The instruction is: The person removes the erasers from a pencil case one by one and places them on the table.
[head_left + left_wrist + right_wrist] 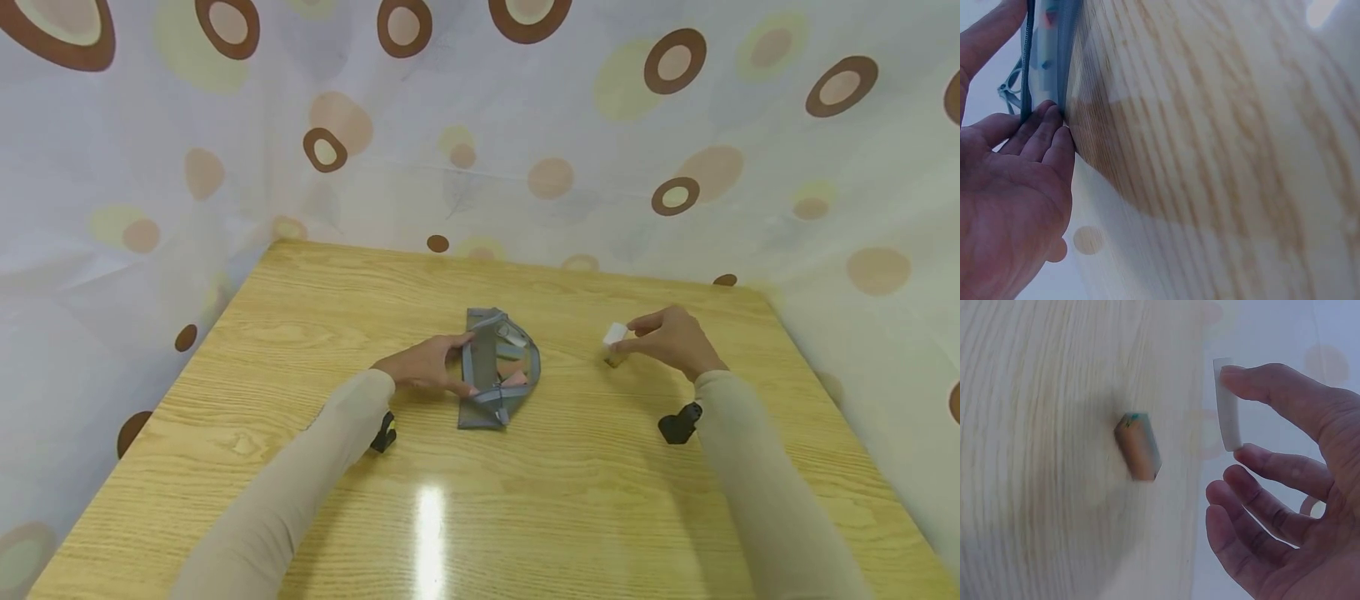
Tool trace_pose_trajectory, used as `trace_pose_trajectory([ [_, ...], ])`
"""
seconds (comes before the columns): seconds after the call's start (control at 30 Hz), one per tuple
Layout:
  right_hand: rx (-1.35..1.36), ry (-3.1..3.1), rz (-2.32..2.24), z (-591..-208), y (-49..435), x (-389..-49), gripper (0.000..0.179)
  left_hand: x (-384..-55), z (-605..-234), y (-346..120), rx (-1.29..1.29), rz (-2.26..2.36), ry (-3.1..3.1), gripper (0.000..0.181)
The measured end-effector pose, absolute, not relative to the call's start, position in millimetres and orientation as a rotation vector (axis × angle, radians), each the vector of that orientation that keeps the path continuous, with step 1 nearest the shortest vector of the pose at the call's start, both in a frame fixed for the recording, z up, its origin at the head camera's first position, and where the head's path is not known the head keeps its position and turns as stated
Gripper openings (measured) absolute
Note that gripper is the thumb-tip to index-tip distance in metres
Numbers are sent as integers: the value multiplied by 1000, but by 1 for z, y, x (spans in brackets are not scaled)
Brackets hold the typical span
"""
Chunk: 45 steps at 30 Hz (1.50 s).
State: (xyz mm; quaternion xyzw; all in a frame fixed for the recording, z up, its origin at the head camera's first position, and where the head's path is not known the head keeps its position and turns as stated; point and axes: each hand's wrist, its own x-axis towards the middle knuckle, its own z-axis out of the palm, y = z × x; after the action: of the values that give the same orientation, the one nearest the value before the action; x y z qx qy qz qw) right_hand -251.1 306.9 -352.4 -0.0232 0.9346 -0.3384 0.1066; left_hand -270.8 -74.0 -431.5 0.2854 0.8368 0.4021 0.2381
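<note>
A grey zip pouch (480,358) lies unzipped at the middle of the table, with several small items in its mouth, among them a pinkish piece (515,380). My left hand (427,364) grips the pouch by its left side, the thumb and fingers spread along it. In the left wrist view the fingertips meet the pouch wall (1047,56). To the right, my right hand (670,340) pinches a thin white block (1229,412), which looks like an eraser, between thumb and index finger. Below it a small brown block (1138,450) sits on the wood, blurred.
The wooden table (337,292) runs back to a spotted curtain (495,108) that also closes off both sides. A black wrist device (678,425) shows by the right sleeve, another device (384,433) by the left. Light glares off the front of the table.
</note>
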Motion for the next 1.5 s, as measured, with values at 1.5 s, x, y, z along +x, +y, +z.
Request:
trace_pose_trajectory([
  [1.5, 139, 2746, -857, -395, 366, -218, 74, -270, -433, -72, 777, 1105, 2297, 105],
])
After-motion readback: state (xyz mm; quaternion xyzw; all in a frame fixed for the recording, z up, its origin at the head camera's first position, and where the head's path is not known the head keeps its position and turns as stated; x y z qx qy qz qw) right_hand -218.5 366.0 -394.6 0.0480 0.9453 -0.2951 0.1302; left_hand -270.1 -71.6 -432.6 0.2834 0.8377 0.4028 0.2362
